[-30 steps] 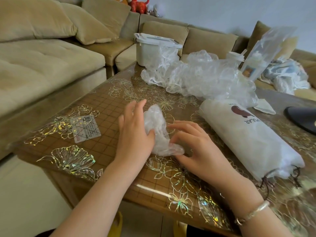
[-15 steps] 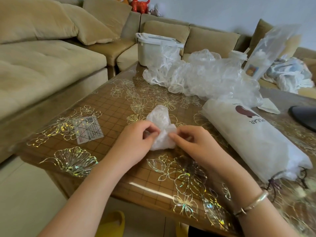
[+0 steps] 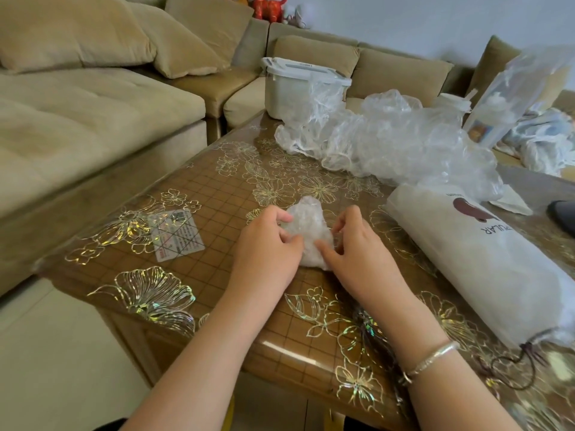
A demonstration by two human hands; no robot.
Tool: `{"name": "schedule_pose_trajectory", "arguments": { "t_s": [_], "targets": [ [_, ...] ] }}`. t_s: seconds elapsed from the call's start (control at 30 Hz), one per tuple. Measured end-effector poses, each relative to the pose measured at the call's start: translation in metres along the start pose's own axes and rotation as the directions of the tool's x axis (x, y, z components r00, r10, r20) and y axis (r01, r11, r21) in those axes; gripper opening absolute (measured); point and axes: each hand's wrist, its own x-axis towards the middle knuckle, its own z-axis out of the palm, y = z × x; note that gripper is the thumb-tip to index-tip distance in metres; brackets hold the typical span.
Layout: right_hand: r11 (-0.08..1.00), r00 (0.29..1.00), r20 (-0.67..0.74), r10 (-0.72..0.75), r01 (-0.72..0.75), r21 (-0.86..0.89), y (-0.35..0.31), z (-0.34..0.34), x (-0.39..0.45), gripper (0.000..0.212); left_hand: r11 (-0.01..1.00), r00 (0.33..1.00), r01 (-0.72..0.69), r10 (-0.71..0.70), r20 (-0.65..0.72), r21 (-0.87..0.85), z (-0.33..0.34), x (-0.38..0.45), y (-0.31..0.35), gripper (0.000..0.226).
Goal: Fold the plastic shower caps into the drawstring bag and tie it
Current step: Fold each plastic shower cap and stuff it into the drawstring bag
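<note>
Plastic shower cap (image 3: 306, 233), crumpled small, sits on table (image 3: 217, 194) between our hands. Left hand (image 3: 269, 244) pinches its left edge, right hand (image 3: 357, 247) pinches right edge; we judge this pins folds flat against tabletop. Drawstring bag (image 3: 485, 262) lies just right, mouth and cord toward us for easy loading. Loose pile of caps (image 3: 389, 138) waits behind.
</note>
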Motion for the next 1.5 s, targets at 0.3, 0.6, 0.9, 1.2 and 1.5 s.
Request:
{"name": "schedule_pose_trajectory", "arguments": {
  "t_s": [0.3,0.6,0.9,1.2,1.5],
  "targets": [
    [0.98,0.981,-0.002,-0.192,0.192,-0.049,0.005,0.003,0.002,0.018,0.989,0.997,-0.034,0.043,-0.058,0.144,-0.002,-0.009,0.008,0.035],
    [0.98,0.97,0.154,-0.187,0.196,-0.044,0.007,-0.011,-0.005,0.024,0.929,0.961,-0.273,0.278,0.017,0.251,-0.013,-0.007,0.005,0.035],
    [0.954,0.95,0.206,-0.234,0.265,-0.14,0.003,-0.017,-0.015,0.043,0.891,0.91,-0.404,0.414,-0.005,0.209,-0.017,-0.006,-0.001,0.042],
    [0.968,0.973,0.113,-0.199,0.214,-0.135,-0.002,-0.01,-0.009,0.032,0.893,0.942,-0.306,0.234,0.241,0.33,-0.026,-0.009,-0.004,0.045],
    [0.982,0.986,0.09,-0.142,0.129,0.137,-0.005,-0.015,-0.01,0.031,0.974,0.976,-0.217,0.214,0.043,0.07,-0.021,-0.001,-0.009,0.01]
  ]
}}
